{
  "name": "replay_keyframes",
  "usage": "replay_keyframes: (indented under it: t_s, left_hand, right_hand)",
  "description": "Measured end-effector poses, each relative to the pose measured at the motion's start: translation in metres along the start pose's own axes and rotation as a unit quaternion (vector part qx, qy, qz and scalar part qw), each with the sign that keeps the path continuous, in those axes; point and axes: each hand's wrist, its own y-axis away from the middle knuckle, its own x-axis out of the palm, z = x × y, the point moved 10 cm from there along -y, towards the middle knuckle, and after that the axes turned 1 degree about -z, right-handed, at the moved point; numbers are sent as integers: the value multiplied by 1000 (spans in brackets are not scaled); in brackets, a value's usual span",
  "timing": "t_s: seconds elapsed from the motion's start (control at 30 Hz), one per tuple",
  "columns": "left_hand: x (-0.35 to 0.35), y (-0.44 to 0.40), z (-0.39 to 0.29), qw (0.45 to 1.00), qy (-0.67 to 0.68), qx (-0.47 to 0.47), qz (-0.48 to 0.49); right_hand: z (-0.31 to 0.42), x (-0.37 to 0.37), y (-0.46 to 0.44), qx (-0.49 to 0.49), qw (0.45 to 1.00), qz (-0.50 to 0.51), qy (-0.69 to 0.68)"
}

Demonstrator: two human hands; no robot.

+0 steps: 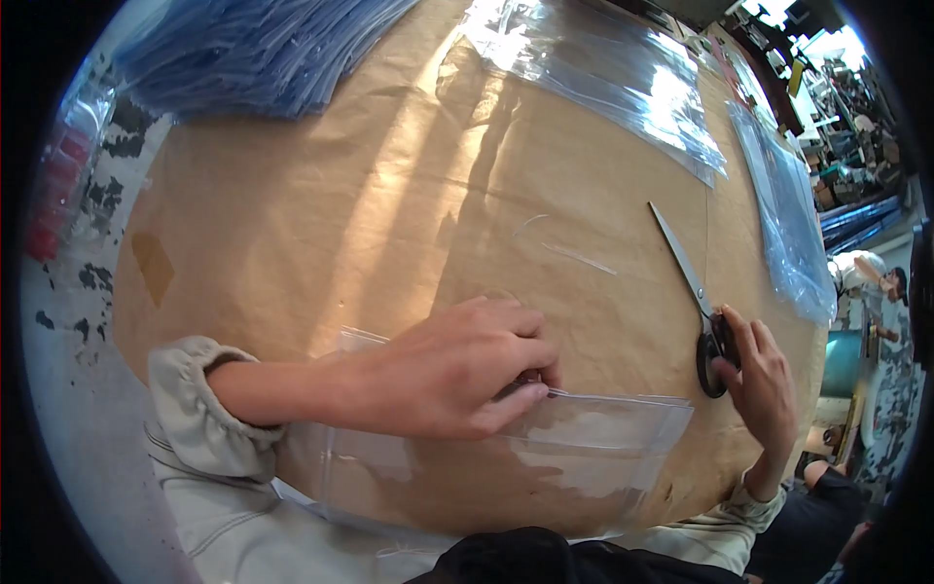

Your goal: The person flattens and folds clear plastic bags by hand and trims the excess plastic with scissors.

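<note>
A clear plastic sleeve lies on brown paper at the front edge, close to the body. My left hand pinches its upper edge near the middle, fingers closed. At the right, my right hand rests at the black handles of a pair of scissors, its thumb and fingers around the handle side. The scissor blades look closed and point up and to the left. Thin clear offcuts lie on the paper above my left hand.
Blue-tinted plastic sheets are piled at the upper left. Clear sheets lie at the top, more plastic at the right edge. A bag with red items is far left. Another person shows at the far right.
</note>
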Motion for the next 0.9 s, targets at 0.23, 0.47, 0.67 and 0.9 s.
replay_keyframes:
  t_s: [0.23,0.47,0.67,0.9]
  left_hand:
    - [-9,-5,12,993,53,-77,71]
    - [9,5,22,959,240,-99,117]
    - [15,8,25,937,291,-136,139]
    - [14,5,25,934,293,-148,138]
  right_hand:
    - [-5,22,-8,-57,889,186,-414]
    - [4,29,-8,-85,659,111,-739]
    - [25,33,9,-59,713,292,-635]
    - [40,43,10,-144,747,431,-485]
